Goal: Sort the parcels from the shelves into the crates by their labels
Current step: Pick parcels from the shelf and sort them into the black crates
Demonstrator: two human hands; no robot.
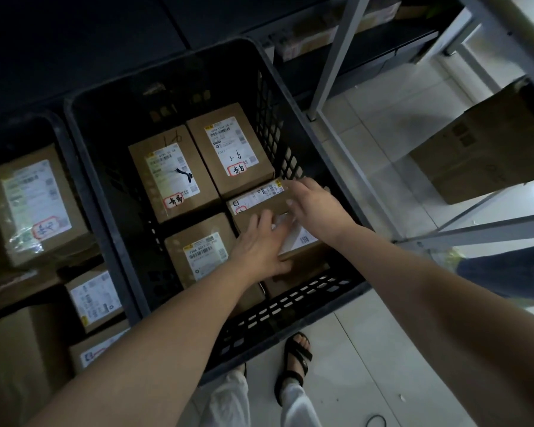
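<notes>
A black plastic crate [293, 303] stands in front of me with several labelled cardboard parcels lying flat inside. Both my hands are on the near-right parcel [261, 208], which shows white labels on top. My left hand [259, 245] lies flat on its near part with fingers spread and the thumb at the near edge. At its far right edge rests my right hand [316, 204], fingers stretched out and relaxed. Two parcels at the back, one [173, 174] on the left and one [228, 146] on the right, carry red-circled handwritten marks.
A second black crate [74, 192] on the left holds more labelled parcels. A grey metal shelf frame [336, 57] rises on the right, with a large cardboard box [490, 146] on it. My sandalled foot [295, 362] is on the white tiles. A person's jeans leg [506, 272] is at right.
</notes>
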